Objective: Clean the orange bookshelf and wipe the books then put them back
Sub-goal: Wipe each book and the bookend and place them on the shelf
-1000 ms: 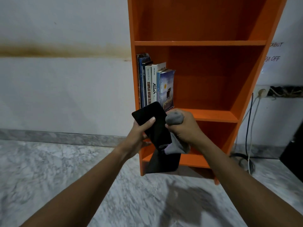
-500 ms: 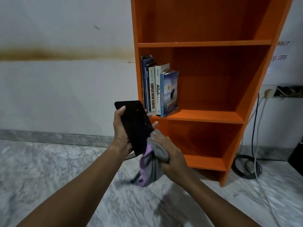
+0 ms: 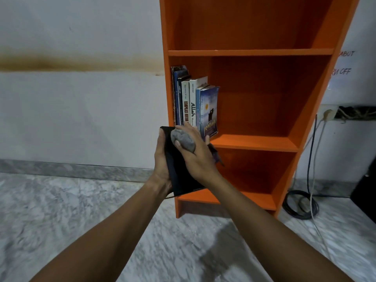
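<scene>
The orange bookshelf (image 3: 250,52) stands against the white wall. Several books (image 3: 194,107) stand upright at the left end of its middle shelf. In front of it my left hand (image 3: 161,159) grips a black book (image 3: 180,178) from the left side, tilted. My right hand (image 3: 195,157) holds a bunched grey cloth (image 3: 183,140) and presses it against the upper part of the black book's cover. A purple end of the cloth hangs behind my right hand.
The floor is grey-white marble (image 3: 81,210). A coiled black cable (image 3: 301,204) lies on the floor right of the shelf, with cords running up to a wall socket (image 3: 325,115). A dark object (image 3: 364,192) sits at the far right edge.
The cloth in my right hand moved from the lower edge of the black book up to its top part. The book shifted right, in front of the shelf.
</scene>
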A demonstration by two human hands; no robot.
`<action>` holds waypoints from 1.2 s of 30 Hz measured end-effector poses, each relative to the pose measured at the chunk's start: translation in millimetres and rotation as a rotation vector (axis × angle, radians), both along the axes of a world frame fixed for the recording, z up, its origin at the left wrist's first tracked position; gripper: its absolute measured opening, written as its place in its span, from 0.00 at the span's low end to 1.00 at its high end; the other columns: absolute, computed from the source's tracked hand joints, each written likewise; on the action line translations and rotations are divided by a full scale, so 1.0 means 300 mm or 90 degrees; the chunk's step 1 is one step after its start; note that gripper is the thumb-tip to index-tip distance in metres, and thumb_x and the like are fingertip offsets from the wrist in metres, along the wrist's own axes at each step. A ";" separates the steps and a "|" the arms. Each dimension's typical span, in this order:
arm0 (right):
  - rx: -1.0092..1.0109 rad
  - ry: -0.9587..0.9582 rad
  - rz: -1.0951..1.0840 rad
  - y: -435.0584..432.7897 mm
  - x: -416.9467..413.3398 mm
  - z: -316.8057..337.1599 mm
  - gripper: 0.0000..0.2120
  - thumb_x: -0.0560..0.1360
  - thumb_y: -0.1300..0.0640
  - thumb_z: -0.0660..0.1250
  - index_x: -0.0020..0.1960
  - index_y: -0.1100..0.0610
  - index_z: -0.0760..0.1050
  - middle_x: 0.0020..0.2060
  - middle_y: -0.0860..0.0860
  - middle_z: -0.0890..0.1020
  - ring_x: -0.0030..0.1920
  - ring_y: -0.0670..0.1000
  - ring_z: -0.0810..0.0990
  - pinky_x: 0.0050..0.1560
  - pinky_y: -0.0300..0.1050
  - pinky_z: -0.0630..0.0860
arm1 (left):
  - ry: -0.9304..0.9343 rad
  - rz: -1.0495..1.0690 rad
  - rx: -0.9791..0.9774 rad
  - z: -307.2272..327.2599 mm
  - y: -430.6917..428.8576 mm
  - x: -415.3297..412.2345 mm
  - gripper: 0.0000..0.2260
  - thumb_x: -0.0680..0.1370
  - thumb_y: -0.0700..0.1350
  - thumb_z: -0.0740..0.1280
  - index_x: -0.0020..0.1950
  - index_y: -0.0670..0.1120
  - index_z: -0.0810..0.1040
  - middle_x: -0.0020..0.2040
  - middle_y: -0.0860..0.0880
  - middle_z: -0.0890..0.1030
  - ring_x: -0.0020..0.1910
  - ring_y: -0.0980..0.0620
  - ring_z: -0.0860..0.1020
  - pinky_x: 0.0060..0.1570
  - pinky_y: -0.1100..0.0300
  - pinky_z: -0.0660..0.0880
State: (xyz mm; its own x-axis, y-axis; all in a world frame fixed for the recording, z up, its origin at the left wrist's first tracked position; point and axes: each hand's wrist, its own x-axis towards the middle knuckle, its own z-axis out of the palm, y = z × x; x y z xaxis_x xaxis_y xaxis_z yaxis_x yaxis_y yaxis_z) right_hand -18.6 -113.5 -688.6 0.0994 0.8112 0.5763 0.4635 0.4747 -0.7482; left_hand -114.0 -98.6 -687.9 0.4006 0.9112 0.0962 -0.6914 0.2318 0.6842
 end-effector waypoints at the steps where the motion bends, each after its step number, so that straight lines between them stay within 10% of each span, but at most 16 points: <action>1: -0.017 -0.026 -0.043 0.013 0.025 0.004 0.18 0.81 0.49 0.66 0.71 0.44 0.72 0.77 0.44 0.68 0.80 0.48 0.59 0.78 0.39 0.34 | -0.007 0.006 0.008 0.000 -0.002 0.004 0.30 0.78 0.62 0.63 0.70 0.41 0.76 0.63 0.41 0.82 0.61 0.46 0.82 0.63 0.54 0.78; 4: -0.052 0.003 -0.143 0.044 0.055 -0.014 0.13 0.81 0.46 0.64 0.65 0.42 0.74 0.67 0.43 0.77 0.72 0.50 0.71 0.77 0.67 0.53 | 0.012 0.004 0.042 -0.003 -0.017 0.020 0.31 0.78 0.62 0.60 0.71 0.40 0.75 0.62 0.40 0.82 0.58 0.45 0.82 0.61 0.52 0.78; 7: -0.035 0.109 -0.113 0.007 0.048 -0.051 0.15 0.81 0.50 0.65 0.67 0.44 0.75 0.65 0.43 0.78 0.67 0.46 0.75 0.72 0.57 0.69 | 0.033 0.004 0.030 -0.002 -0.015 0.032 0.30 0.79 0.64 0.59 0.67 0.41 0.79 0.58 0.40 0.83 0.56 0.44 0.82 0.61 0.51 0.77; 12: -0.011 0.096 -0.064 -0.095 0.064 -0.196 0.19 0.82 0.57 0.68 0.72 0.50 0.74 0.70 0.42 0.76 0.70 0.38 0.72 0.69 0.33 0.69 | -0.008 0.043 0.024 0.021 0.013 0.009 0.33 0.76 0.66 0.65 0.68 0.39 0.75 0.55 0.39 0.78 0.52 0.43 0.79 0.59 0.46 0.76; 16: -0.144 0.285 -0.108 -0.104 0.078 -0.271 0.04 0.81 0.55 0.68 0.54 0.48 0.80 0.49 0.45 0.84 0.53 0.50 0.83 0.53 0.47 0.79 | -0.014 0.079 -0.012 0.029 0.047 -0.023 0.38 0.73 0.68 0.67 0.72 0.41 0.73 0.66 0.35 0.77 0.64 0.38 0.78 0.62 0.39 0.77; 22: -0.275 0.640 -0.087 -0.080 0.028 -0.183 0.19 0.81 0.45 0.67 0.68 0.53 0.75 0.59 0.55 0.84 0.60 0.56 0.83 0.65 0.58 0.78 | -0.078 0.152 -0.064 0.055 0.049 0.014 0.32 0.74 0.67 0.67 0.66 0.44 0.74 0.65 0.36 0.78 0.63 0.36 0.79 0.67 0.39 0.75; 28: -0.164 0.784 -0.026 -0.060 0.008 -0.071 0.12 0.83 0.56 0.65 0.64 0.59 0.78 0.51 0.57 0.86 0.49 0.53 0.86 0.54 0.51 0.82 | 0.249 -0.006 0.133 -0.001 0.054 0.045 0.36 0.62 0.70 0.76 0.61 0.48 0.84 0.58 0.42 0.82 0.60 0.41 0.79 0.71 0.44 0.70; 36: -0.211 0.746 0.004 -0.022 -0.049 -0.063 0.12 0.83 0.57 0.64 0.63 0.63 0.78 0.55 0.61 0.85 0.58 0.61 0.84 0.65 0.60 0.78 | 0.175 0.161 0.141 0.051 0.098 0.078 0.19 0.71 0.56 0.75 0.54 0.45 0.79 0.44 0.45 0.82 0.40 0.49 0.81 0.36 0.59 0.79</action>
